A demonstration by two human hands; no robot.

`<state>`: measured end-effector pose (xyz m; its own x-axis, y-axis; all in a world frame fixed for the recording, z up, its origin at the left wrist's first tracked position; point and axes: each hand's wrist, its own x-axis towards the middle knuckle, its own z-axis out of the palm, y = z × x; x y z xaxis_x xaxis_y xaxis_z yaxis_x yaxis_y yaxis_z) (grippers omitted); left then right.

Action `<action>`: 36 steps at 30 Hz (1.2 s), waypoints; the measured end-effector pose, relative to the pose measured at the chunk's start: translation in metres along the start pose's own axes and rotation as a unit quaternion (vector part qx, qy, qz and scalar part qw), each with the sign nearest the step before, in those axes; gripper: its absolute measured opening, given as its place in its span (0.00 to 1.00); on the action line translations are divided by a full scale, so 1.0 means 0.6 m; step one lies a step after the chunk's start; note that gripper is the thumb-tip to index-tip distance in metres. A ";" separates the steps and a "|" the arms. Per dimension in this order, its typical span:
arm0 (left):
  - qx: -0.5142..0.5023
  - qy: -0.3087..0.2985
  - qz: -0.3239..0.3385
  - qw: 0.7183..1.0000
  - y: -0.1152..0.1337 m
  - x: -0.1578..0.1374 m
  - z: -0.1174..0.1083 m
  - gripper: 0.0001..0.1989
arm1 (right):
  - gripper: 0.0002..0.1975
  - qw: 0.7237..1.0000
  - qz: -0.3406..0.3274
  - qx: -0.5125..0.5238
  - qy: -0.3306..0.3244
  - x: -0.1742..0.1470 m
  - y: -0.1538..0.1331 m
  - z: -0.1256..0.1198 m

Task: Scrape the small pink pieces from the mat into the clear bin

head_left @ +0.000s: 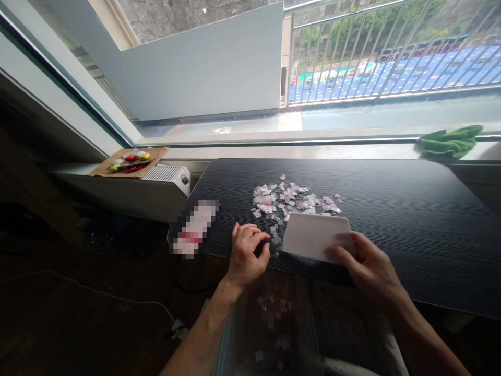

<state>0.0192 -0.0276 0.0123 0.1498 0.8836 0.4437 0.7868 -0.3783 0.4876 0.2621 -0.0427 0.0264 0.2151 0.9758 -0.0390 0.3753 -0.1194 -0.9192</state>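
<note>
My right hand grips a white plastic scraper, a flat sheet with a small hole in one corner. The scraper is held at the near side of the dark table, just in front of a loose pile of small whitish-pink square pieces. A few clear pieces trail from the pile toward the near edge. My left hand is at that edge, beside the trail, its fingers loosely curled and nothing visible in them. Below the edge, a clear plastic bin has more small pieces inside.
The dark tabletop stands against a window sill. A green glove lies on the sill at right. At left are a pixelated item, a radiator and cardboard with colourful objects. A white cable crosses the floor.
</note>
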 end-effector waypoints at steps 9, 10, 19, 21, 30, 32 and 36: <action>-0.009 -0.045 -0.033 0.998 0.005 -0.033 -0.029 0.07 | 0.14 1.000 0.014 0.017 0.005 0.000 -0.008 0.010; -0.007 -0.050 -0.035 0.998 0.007 -0.039 -0.032 0.08 | 0.14 1.000 0.017 0.022 -0.010 -0.001 -0.005 0.011; 0.006 -0.057 -0.034 0.998 0.023 -0.069 -0.036 0.11 | 0.15 0.994 0.020 0.045 -0.096 -0.013 0.011 0.008; 0.005 -0.055 -0.035 0.998 0.022 -0.071 -0.035 0.11 | 0.15 0.994 0.018 0.045 -0.096 -0.015 0.008 0.010; 0.015 -0.038 -0.033 0.999 0.021 -0.073 -0.030 0.10 | 0.15 0.996 0.021 0.071 -0.058 -0.029 -0.012 0.034; 0.013 -0.040 -0.031 0.999 0.021 -0.075 -0.031 0.11 | 0.15 0.994 0.024 0.077 -0.069 -0.034 -0.013 0.034; 0.010 -0.045 -0.029 0.999 0.017 -0.080 -0.037 0.13 | 0.13 0.994 0.005 0.061 -0.091 -0.042 -0.015 0.030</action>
<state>0.0067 -0.0799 0.0129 0.1562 0.9250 0.3463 0.8069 -0.3217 0.4954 0.2368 -0.0628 0.0286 0.0470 0.9930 -0.1084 0.2601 -0.1170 -0.9585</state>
